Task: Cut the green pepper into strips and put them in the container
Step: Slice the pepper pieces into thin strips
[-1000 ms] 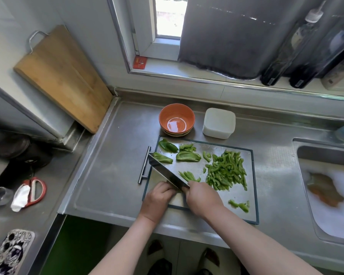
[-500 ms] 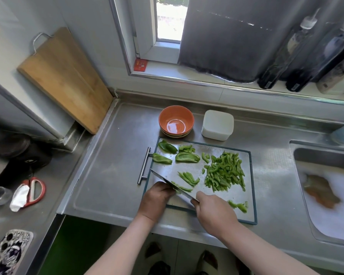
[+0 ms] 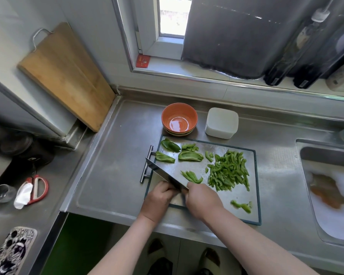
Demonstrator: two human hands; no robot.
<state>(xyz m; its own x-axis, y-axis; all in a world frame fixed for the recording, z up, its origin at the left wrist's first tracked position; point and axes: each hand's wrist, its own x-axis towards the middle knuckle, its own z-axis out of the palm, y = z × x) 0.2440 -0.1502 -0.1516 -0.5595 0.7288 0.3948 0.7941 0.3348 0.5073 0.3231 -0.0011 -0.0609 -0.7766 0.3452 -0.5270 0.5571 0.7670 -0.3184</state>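
Right hand (image 3: 204, 198) fingers wrap knife (image 3: 164, 173) handle, left hand (image 3: 160, 197) fingers curl, contents hidden — pepper pieces (image 3: 190, 156) likely light, slick, springy; pin flat near cut edge.

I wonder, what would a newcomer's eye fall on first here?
Probably the bright pile of green pepper strips on the right of the steel cutting board. Then the big knife, gripped by the right hand at the board's near edge, left hand curled beside it. Behind the board sit an orange bowl and a white container.
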